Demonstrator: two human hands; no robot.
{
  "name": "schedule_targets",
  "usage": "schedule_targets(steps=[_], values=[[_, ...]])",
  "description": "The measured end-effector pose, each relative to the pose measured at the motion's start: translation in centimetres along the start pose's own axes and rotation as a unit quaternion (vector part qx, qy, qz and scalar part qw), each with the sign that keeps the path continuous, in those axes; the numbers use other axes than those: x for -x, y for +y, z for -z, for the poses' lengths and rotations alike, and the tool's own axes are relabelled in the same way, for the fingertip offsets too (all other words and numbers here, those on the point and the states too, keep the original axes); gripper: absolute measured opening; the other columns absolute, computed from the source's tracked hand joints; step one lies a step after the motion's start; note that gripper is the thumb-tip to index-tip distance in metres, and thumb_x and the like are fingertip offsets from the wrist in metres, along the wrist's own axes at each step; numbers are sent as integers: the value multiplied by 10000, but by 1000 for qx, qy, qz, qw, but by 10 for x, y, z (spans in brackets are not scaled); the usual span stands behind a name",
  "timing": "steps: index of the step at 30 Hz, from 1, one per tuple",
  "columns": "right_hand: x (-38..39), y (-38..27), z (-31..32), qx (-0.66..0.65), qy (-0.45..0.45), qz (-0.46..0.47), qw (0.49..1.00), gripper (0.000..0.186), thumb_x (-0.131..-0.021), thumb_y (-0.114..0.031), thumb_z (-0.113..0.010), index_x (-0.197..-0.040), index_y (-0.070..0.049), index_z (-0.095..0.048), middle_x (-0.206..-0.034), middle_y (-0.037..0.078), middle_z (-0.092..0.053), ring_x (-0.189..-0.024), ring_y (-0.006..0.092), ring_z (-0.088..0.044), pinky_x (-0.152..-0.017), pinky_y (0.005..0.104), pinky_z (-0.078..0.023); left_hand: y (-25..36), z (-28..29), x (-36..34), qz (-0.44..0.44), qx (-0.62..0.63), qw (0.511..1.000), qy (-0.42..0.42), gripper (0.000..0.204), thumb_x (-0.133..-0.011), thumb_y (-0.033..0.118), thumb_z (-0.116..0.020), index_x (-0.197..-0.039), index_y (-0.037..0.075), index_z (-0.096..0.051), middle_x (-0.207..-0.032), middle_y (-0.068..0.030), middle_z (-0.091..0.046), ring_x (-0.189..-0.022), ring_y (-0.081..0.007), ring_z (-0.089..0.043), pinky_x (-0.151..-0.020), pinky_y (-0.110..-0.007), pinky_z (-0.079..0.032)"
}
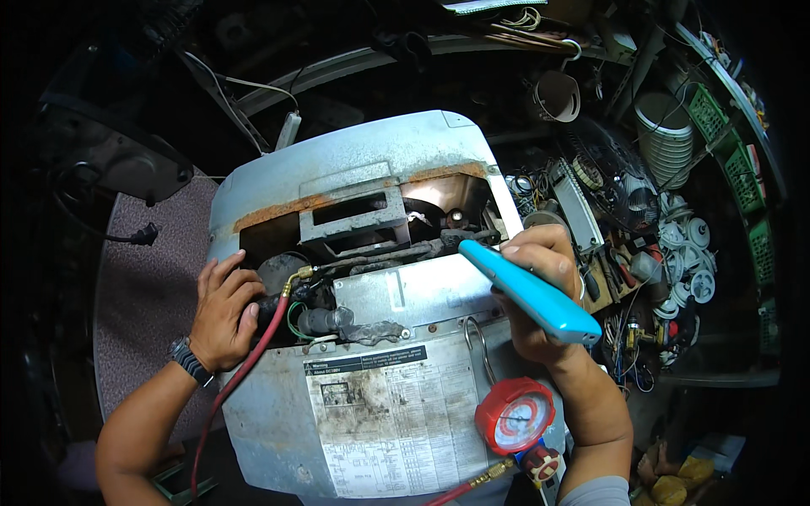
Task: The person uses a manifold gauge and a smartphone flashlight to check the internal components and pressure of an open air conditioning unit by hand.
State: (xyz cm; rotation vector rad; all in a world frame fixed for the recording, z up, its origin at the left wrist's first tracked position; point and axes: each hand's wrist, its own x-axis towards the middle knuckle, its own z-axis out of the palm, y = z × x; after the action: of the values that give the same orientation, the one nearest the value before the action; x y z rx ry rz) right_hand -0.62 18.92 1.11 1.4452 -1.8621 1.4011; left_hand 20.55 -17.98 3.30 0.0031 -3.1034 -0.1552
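Observation:
A weathered air-conditioner outdoor unit (266, 422) stands before me with its top opened, showing pipes, dark insulation and a metal control box (430, 291). My left hand (226, 308) rests on the unit's left edge, fingers spread, holding nothing. Close to those fingers, a red hose (261, 341) joins a brass fitting (297, 277) inside the opening. In my right hand (548, 261) is a slim turquoise phone (536, 291), tilted over the control box. Light falls on the inner wall beyond the phone's far end. Below that hand, a red-rimmed pressure gauge (516, 419) hangs from a metal hook (478, 346).
A large label (396, 430) covers the unit's front panel. Right of the unit lie a fan (616, 181), tools, wires and white plastic wheels (696, 253). A stack of white buckets (664, 139) stands farther back, beside green baskets (742, 177). A plug (145, 234) hangs at left.

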Motion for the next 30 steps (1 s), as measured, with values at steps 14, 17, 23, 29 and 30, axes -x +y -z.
schedule_targets(steps=[14,17,23,29,30], values=[[-3,-3,1,-6,65,-32,997,224,-907,-29,-746,-1123,-23,-690,-1033,111,-668,-897,234,-647,-817,351,-514,-2,-4,8,-22,7,999,42,235,-908,180,-550,-1075,76,-678,-1216,-105,-623,-1444,-329,-397,-1218,-547,-200],[19,-14,-1,-173,144,-189,956,218,-950,-14,-719,-1165,-30,-689,-1059,66,-701,-985,156,-654,-867,323,-523,-4,-6,10,-31,1,998,55,233,-920,183,-543,-1075,77,-682,-1214,-103,-628,-1439,-320,-403,-1210,-543,-212],[54,-80,35,-261,184,-241,917,256,-988,-20,-681,-1237,-25,-619,-1202,68,-617,-1096,153,-606,-979,312,-470,-11,-10,16,-34,-6,997,66,270,-955,218,-514,-1087,63,-691,-1233,-103,-634,-1443,-317,-402,-1205,-542,-220],[95,-124,47,-205,237,-232,921,326,-1021,-97,-667,-1323,-43,-557,-1250,81,-604,-1107,178,-627,-967,360,-520,-17,-20,13,-44,-3,996,77,288,-974,233,-503,-1075,54,-704,-1235,-99,-643,-1447,-307,-399,-1198,-534,-233],[105,-126,46,-197,261,-267,906,342,-1025,-112,-667,-1338,-42,-551,-1245,80,-621,-1100,176,-639,-946,352,-535,-16,-21,13,-43,-6,996,81,291,-980,237,-499,-1070,59,-711,-1237,-89,-649,-1448,-300,-400,-1190,-526,-240]])
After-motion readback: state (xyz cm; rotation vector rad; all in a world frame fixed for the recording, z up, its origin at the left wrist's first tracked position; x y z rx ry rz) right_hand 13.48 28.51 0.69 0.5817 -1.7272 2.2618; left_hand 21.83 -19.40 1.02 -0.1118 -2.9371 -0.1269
